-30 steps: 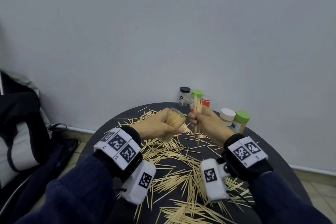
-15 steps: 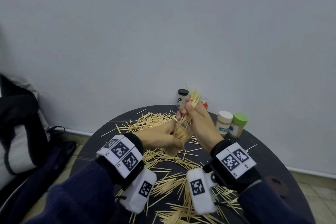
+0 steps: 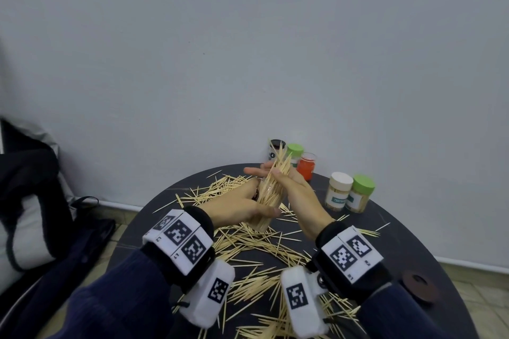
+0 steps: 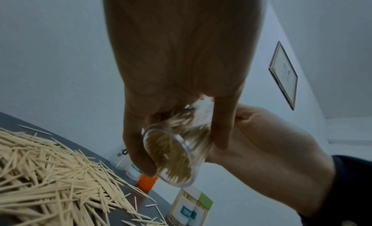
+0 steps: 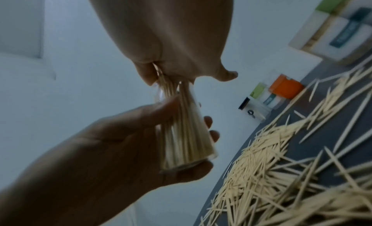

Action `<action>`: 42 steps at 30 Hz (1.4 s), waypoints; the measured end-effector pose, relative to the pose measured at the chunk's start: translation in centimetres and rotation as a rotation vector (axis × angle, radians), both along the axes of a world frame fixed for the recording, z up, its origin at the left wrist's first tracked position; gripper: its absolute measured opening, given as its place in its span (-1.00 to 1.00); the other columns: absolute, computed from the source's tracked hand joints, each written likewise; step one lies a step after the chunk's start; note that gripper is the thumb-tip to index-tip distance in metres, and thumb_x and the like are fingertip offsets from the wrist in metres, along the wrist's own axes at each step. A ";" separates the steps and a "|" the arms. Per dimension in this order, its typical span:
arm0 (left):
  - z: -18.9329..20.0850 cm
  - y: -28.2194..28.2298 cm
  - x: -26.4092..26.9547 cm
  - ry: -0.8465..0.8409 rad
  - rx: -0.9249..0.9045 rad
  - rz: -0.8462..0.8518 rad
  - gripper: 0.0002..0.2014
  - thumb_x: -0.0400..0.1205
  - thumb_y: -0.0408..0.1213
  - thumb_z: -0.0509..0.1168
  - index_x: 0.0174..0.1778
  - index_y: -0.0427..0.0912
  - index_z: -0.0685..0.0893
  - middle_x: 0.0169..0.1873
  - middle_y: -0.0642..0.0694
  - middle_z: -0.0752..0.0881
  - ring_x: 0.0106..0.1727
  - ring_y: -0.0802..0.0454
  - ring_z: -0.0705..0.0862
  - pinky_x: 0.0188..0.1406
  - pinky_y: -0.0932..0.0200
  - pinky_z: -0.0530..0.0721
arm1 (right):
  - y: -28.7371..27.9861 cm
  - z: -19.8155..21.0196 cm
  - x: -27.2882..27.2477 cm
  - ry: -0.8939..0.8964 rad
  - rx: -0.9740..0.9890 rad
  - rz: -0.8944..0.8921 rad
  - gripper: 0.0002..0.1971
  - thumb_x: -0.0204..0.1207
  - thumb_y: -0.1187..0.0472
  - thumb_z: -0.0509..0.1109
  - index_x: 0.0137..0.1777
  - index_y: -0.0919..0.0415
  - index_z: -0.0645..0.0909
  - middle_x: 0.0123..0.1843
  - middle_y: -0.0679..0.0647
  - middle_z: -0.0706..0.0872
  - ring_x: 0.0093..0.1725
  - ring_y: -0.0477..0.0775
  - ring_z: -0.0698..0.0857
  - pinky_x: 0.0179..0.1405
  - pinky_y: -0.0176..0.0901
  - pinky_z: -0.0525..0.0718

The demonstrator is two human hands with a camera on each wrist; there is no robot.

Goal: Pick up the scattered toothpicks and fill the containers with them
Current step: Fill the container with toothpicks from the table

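Littering dark round table (image 3: pixel 413 231) (grey wall (image 3: pixel 248 49) behind): toothpicks (image 3: pixel 248 242).

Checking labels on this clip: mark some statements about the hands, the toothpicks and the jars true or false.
1. The left hand grips a clear jar. True.
2. The right hand is empty. False: it holds a bundle of toothpicks at the jar's mouth.
3. The held jar is empty. False: it is packed with toothpicks.
4. Loose toothpicks lie on the table. True.
5. The orange jar lies on its side. False: it stands upright.
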State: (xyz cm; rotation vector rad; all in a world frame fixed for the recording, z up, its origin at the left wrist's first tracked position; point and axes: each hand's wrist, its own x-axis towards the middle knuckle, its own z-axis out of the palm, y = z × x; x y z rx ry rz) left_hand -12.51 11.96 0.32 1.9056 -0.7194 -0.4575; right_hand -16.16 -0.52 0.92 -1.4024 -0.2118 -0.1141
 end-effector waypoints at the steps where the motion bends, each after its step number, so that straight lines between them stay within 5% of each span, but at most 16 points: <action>1: 0.0 0.0 0.0 0.002 0.009 -0.002 -0.61 0.58 -0.34 0.36 0.24 -0.13 0.34 -0.06 0.08 0.59 -0.07 0.23 0.59 -0.14 0.39 0.56 | 0.0 0.0 0.1 0.008 -0.025 0.001 -0.80 0.70 0.36 0.01 0.19 0.32 0.44 0.13 0.18 0.70 -0.10 -0.30 0.73 -0.21 -0.57 0.60; 7: 0.3 0.2 -0.3 -0.001 0.033 -0.015 -0.63 0.58 -0.30 0.37 0.20 -0.05 0.36 -0.09 0.08 0.59 -0.09 0.21 0.59 -0.14 0.32 0.56 | -0.7 -0.1 0.4 -0.040 -0.001 -0.026 -0.89 0.64 0.35 0.14 0.04 0.25 0.49 0.03 0.15 0.77 0.02 -0.10 0.76 -0.06 -0.34 0.71; 11: 0.4 0.2 -0.5 0.009 0.061 -0.029 -0.54 0.56 -0.27 0.39 0.32 -0.03 0.36 -0.03 0.07 0.62 -0.03 0.17 0.62 0.03 0.20 0.61 | -0.9 -0.2 0.5 -0.048 -0.021 -0.085 -0.82 0.69 0.19 0.08 0.00 0.18 0.51 -0.13 0.05 0.80 0.00 0.00 0.73 0.08 -0.09 0.68; 14: 0.5 0.2 -0.5 0.031 0.065 -0.034 -0.49 0.56 -0.27 0.40 0.37 -0.05 0.34 0.04 0.02 0.63 0.06 0.08 0.63 0.13 0.10 0.63 | -1.0 -0.5 0.7 -0.023 0.031 -0.121 -0.79 0.70 0.24 0.07 0.16 0.16 0.54 -0.26 0.02 0.68 -0.16 -0.05 0.65 -0.08 -0.16 0.66; 16: 0.5 0.2 -0.6 0.039 0.063 -0.055 -0.57 0.58 -0.30 0.38 0.29 -0.03 0.37 -0.03 0.07 0.62 -0.02 0.16 0.63 -0.01 0.25 0.65 | -1.0 -0.5 0.8 -0.004 0.057 -0.106 -0.76 0.70 0.28 0.09 0.19 0.17 0.57 -0.28 0.01 0.61 -0.20 -0.10 0.61 -0.14 -0.23 0.64; 20: 0.4 0.0 -0.6 0.048 0.049 -0.060 -0.62 0.59 -0.31 0.35 0.24 -0.03 0.35 -0.08 0.11 0.60 -0.11 0.26 0.61 -0.22 0.43 0.61 | -0.9 -0.5 0.6 -0.015 0.010 -0.107 -0.75 0.70 0.28 0.08 -0.02 0.18 0.60 -0.17 0.06 0.65 -0.11 -0.10 0.64 -0.14 -0.29 0.69; 24: 0.3 -0.1 -0.6 0.066 0.005 0.004 -0.58 0.58 -0.28 0.36 0.31 -0.16 0.37 -0.06 0.06 0.60 -0.07 0.18 0.62 -0.10 0.29 0.62 | -0.7 -0.8 0.3 -0.055 -0.070 -0.136 -0.67 0.71 0.23 0.04 -0.11 0.19 0.65 0.04 0.06 0.74 0.09 -0.05 0.66 0.28 -0.05 0.58; 29: 0.7 0.0 -0.8 0.079 -0.053 0.039 -0.67 0.62 -0.30 0.31 0.23 -0.07 0.35 -0.08 0.07 0.60 -0.13 0.24 0.62 -0.27 0.42 0.63 | -1.2 -1.2 0.5 -0.056 -0.200 -0.160 -0.58 0.72 0.09 0.00 -0.04 0.10 0.73 0.18 0.13 0.72 0.26 0.06 0.63 0.41 0.09 0.48; 32: 0.7 0.1 -0.8 0.073 -0.054 0.042 -0.66 0.62 -0.29 0.31 0.25 -0.08 0.35 -0.07 0.07 0.60 -0.12 0.23 0.62 -0.28 0.42 0.63 | -1.3 -1.0 0.3 -0.050 -0.184 -0.137 -0.47 0.73 0.02 -0.11 0.01 0.14 0.73 0.14 0.10 0.76 0.19 -0.05 0.67 0.25 -0.17 0.51; 37: 0.7 0.0 -0.8 0.083 -0.075 0.045 -0.64 0.60 -0.28 0.33 0.28 -0.15 0.41 -0.07 0.02 0.63 -0.10 0.15 0.65 -0.14 0.25 0.67 | -1.0 -1.0 0.3 -0.093 -0.192 -0.128 -0.63 0.69 0.30 0.01 0.10 0.07 0.68 0.17 0.02 0.75 0.27 -0.05 0.65 0.44 0.04 0.49; 42: 0.5 0.1 -0.5 0.074 -0.086 0.096 -0.60 0.60 -0.25 0.33 0.32 -0.13 0.39 0.00 0.00 0.62 -0.05 0.15 0.63 -0.17 0.29 0.65 | -1.3 -0.8 0.4 -0.082 -0.232 -0.123 -0.66 0.72 0.19 0.01 0.36 -0.06 0.49 0.20 -0.15 0.74 0.42 -0.13 0.51 0.53 -0.02 0.25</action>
